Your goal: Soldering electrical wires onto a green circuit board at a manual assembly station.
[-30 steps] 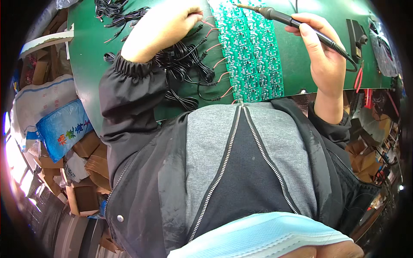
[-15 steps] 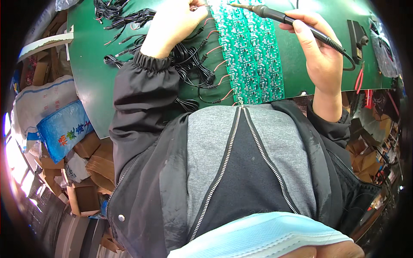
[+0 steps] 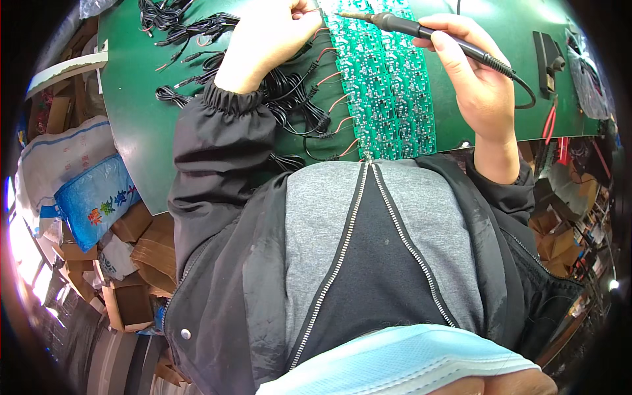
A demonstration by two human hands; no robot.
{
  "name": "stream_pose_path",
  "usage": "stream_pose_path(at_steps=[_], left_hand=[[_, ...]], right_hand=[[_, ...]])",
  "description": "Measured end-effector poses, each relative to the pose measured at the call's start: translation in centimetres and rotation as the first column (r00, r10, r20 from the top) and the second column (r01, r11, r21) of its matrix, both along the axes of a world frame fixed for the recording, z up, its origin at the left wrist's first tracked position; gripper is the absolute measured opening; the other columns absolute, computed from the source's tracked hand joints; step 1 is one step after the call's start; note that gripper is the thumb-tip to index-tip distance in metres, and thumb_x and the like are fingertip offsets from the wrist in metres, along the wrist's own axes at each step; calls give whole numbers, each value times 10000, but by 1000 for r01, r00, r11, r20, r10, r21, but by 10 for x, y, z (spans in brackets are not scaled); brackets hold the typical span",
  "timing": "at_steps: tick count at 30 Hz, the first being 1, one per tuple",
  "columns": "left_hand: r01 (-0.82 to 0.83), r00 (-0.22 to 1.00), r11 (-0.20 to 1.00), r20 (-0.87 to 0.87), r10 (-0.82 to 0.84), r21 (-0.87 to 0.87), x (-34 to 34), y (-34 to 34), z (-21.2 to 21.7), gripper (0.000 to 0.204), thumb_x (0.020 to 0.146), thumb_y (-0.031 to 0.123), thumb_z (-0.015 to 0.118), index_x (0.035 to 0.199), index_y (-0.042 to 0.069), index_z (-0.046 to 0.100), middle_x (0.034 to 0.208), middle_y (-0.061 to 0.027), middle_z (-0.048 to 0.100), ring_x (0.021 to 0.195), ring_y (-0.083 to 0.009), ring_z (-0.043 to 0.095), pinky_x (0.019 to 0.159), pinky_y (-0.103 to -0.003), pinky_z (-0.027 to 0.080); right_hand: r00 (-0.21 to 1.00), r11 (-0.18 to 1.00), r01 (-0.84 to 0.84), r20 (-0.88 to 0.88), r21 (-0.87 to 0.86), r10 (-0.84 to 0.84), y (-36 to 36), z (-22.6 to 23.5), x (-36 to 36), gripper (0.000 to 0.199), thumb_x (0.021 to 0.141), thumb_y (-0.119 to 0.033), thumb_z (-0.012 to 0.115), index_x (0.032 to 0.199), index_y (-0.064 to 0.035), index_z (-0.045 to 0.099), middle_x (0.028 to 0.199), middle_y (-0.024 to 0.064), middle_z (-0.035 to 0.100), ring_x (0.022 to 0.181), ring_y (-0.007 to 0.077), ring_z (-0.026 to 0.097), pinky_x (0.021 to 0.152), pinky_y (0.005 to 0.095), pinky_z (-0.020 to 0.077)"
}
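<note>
Gripping soldering iron [image 3: 403, 26] in right hand [image 3: 477, 82], pinching wire [image 3: 317, 10] in left hand [image 3: 271, 43]; could scorch board [image 3: 385, 92] by lingering.

Head-worn fisheye camera, left of the pair, aimed steeply downward.
I note it set just above the face mask [image 3: 401, 359], looking down past the torso [image 3: 386, 243]; left hand [image 3: 273, 39], right hand [image 3: 482, 85] and worktop [image 3: 135, 112] lie near, toward the upper edge, straight lines bending at the dark rim.
</note>
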State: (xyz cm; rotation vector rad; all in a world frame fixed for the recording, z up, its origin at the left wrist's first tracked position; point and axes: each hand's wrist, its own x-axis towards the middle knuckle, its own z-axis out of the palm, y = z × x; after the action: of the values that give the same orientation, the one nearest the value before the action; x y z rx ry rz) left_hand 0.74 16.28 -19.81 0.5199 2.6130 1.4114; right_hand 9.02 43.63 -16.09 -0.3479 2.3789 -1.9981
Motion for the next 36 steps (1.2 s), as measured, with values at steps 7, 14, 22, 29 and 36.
stream_pose_path(at_steps=[7, 14, 22, 29, 36], left_hand=[[-53, 990, 990, -135, 34, -133, 1, 0, -4, 208, 878, 206, 692, 880, 3, 647, 753, -159, 650, 686, -274, 639, 663, -368, 508], [-69, 993, 986, -108, 53, -151, 2, 1, -5, 213, 874, 215, 698, 865, 8, 651, 751, -152, 656, 688, -277, 648, 669, -370, 513], [-81, 990, 986, -124, 63, -145, 4, 3, -6, 191, 866, 204, 703, 853, 22, 650, 743, -139, 653, 686, -272, 648, 669, -365, 515], [-86, 982, 984, -179, 57, -158, 5, 2, -9, 162, 857, 191, 697, 852, 35, 654, 761, -135, 654, 703, -282, 649, 676, -368, 517], [-85, 984, 984, -166, 58, -159, 4, 4, -6, 177, 873, 199, 697, 892, 29, 656, 773, -143, 654, 697, -291, 644, 676, -371, 517]], right_hand=[[1000, 1000, -14, 20, -6, 14, -7, -5, -5, 242, 1050, -57, 576, 1245, 74, 635, 1123, 117, 692, 1053, 187, 688, 965, 298, 524], [1000, 1000, -26, 14, -13, 26, -9, -6, -6, 230, 1050, -61, 584, 1237, 60, 642, 1105, 104, 699, 1046, 171, 683, 959, 288, 519], [993, 972, -43, -101, 231, 68, -18, 10, -4, 215, 1023, -57, 623, 1198, 64, 661, 1070, 96, 701, 1006, 153, 678, 918, 279, 518], [991, 988, 102, -97, 114, -91, -20, 13, -2, 166, 985, 30, 602, 1142, 57, 645, 984, 72, 683, 887, 115, 632, 803, 254, 507], [987, 990, 107, -131, 95, -95, -21, 11, -5, 165, 988, 22, 601, 1142, 63, 645, 990, 80, 683, 903, 122, 640, 821, 261, 514]])
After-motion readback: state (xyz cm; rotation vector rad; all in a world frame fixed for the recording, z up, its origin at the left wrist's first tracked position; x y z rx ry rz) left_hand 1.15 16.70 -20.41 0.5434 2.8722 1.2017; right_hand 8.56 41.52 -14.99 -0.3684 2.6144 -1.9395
